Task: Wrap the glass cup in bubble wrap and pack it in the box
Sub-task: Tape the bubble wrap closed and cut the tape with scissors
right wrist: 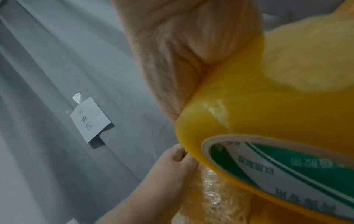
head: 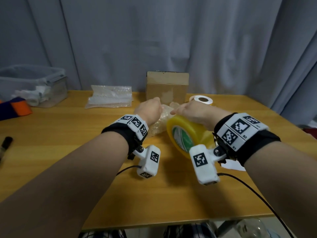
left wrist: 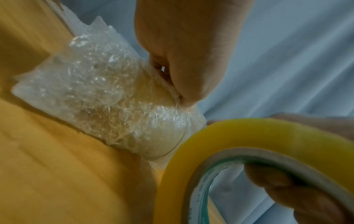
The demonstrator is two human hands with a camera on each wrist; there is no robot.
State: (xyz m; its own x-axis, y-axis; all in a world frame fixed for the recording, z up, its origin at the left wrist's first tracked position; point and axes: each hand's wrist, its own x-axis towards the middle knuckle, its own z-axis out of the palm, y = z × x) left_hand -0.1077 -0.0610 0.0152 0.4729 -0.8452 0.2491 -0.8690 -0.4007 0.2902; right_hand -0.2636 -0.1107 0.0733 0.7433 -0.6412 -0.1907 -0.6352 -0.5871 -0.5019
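The glass cup, rolled in bubble wrap, lies on its side on the wooden table, in front of the brown cardboard box. My left hand pinches the wrap at the top of the bundle. A yellow tape roll is held upright just right of the bundle by my right hand, whose fingers hook through the core. The right wrist view shows my left hand against the wrap. The glass itself is hidden.
Spare bubble wrap sheets lie at the back left of the box. A white tape roll sits right of the box. A clear plastic bin and an orange and blue cloth are far left. A dark marker lies at the left edge.
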